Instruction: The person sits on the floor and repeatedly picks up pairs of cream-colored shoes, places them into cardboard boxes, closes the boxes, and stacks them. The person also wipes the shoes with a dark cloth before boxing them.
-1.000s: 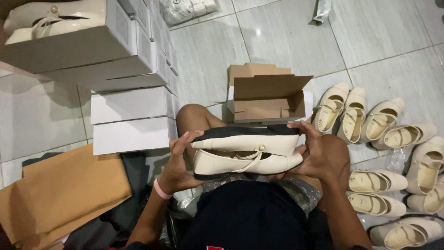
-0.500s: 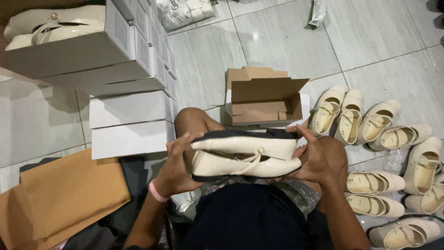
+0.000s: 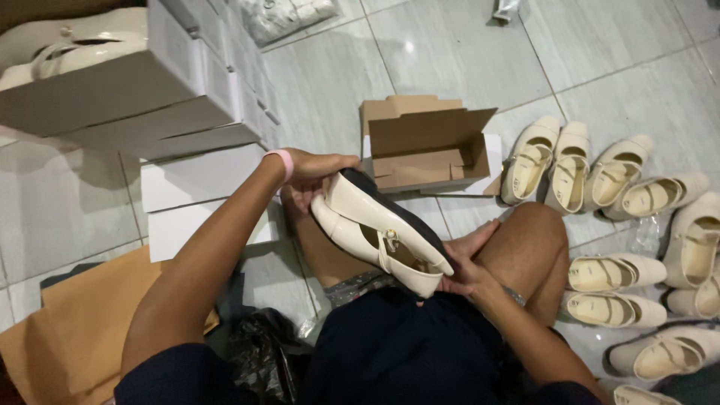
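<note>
White boxes [image 3: 187, 142] are stacked on the left, and cream shoes [image 3: 600, 180] lie in rows on the right of the tile floor [image 3: 450, 52]. An open brown box [image 3: 427, 146] sits just ahead. The left hand [image 3: 315, 172] and right hand [image 3: 465, 270] each grasp an end of a cream shoe pair [image 3: 379, 229], tilted over the lap.

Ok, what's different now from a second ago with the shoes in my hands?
The pair of cream shoes has swung from level to a slant. The left hand has risen with the far end; the right hand has dropped to the near end. Both keep their hold. The open cardboard box and the shoes on the floor lie as before.
</note>
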